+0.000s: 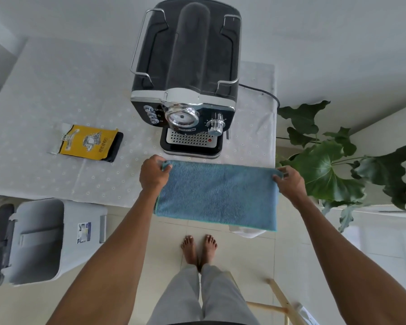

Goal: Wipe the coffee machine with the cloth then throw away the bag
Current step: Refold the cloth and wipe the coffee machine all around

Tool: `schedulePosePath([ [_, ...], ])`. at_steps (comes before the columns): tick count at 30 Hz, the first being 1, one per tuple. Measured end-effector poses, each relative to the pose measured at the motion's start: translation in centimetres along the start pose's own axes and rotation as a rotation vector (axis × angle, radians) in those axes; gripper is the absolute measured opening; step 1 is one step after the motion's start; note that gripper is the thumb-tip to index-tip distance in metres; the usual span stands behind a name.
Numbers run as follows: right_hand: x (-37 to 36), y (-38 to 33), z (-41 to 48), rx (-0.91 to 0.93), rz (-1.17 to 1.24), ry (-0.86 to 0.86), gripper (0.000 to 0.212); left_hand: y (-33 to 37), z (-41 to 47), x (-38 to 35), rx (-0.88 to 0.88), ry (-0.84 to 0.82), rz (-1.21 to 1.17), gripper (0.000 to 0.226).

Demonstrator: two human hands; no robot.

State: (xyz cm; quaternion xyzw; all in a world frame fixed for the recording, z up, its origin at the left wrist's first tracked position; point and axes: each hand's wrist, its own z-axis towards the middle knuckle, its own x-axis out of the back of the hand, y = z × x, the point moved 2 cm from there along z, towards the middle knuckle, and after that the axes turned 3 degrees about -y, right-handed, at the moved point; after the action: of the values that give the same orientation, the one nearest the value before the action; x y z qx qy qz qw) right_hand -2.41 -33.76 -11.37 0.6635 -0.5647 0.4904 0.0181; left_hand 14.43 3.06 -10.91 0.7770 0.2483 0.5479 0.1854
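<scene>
A person stands at a white-covered tabletop (56, 90) with a blue cloth (217, 195) stretched wide between both hands. The left hand (153, 172) pinches the cloth's upper left corner and the right hand (288, 181) pinches its upper right corner. The cloth hangs at the tabletop's front edge, just in front of the black-and-chrome coffee machine (188, 78), and no part of it appears to touch the machine. The machine stands upright toward the right end of the tabletop, its drip tray facing the person. The yellow-and-black bag (89, 143) lies flat on the tabletop to the machine's left, well apart from either hand. A grey bin (40, 240) stands on the floor below the tabletop's front edge, to the person's left. By this evidence the job is only at its opening: the cloth is in hand, but the wiping looks not yet begun and the bag is not yet thrown away.
</scene>
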Motion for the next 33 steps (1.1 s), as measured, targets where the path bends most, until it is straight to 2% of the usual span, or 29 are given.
schedulePosePath([
  [3,0.9,0.2,0.2,-0.012,0.080,0.001,0.014,-0.4,0.5,0.6,-0.033,-0.046,0.019,0.020],
  [5,1.5,0.0,0.0,-0.010,0.151,-0.022,0.013,-0.5,0.5,0.9,-0.054,-0.090,-0.006,0.017],
  [11,2.6,0.2,-1.1,-0.019,0.339,-0.095,0.015,-1.1,-0.8,2.2,0.068,-0.228,-0.287,0.022],
  [13,2.5,0.4,-1.4,-0.049,0.350,-0.110,0.011,-1.3,-1.1,2.3,0.071,-0.272,-0.284,0.011],
  [16,2.4,0.5,-1.9,-0.051,0.352,-0.082,0.007,-0.4,-1.3,2.4,0.062,-0.212,-0.259,0.036],
  [19,2.2,0.2,-2.8,-0.049,0.376,-0.001,0.015,0.8,-1.8,2.9,0.037,-0.186,-0.283,0.026],
  [22,2.5,-0.8,-4.5,-0.008,0.428,0.081,0.024,1.8,-3.2,4.2,0.091,-0.179,-0.457,0.019],
  [27,2.7,-4.6,-9.6,0.090,0.551,0.102,0.013,4.5,-8.1,6.2,0.214,-0.149,-0.803,0.022],
  [31,1.7,-8.5,-14.6,0.215,0.582,0.036,0.004,8.7,-14.2,5.9,0.158,-0.240,-0.965,0.025],
  [33,1.1,-10.2,-16.7,0.263,0.601,0.003,0.008,10.7,-16.7,5.5,0.127,-0.263,-1.009,0.024],
])
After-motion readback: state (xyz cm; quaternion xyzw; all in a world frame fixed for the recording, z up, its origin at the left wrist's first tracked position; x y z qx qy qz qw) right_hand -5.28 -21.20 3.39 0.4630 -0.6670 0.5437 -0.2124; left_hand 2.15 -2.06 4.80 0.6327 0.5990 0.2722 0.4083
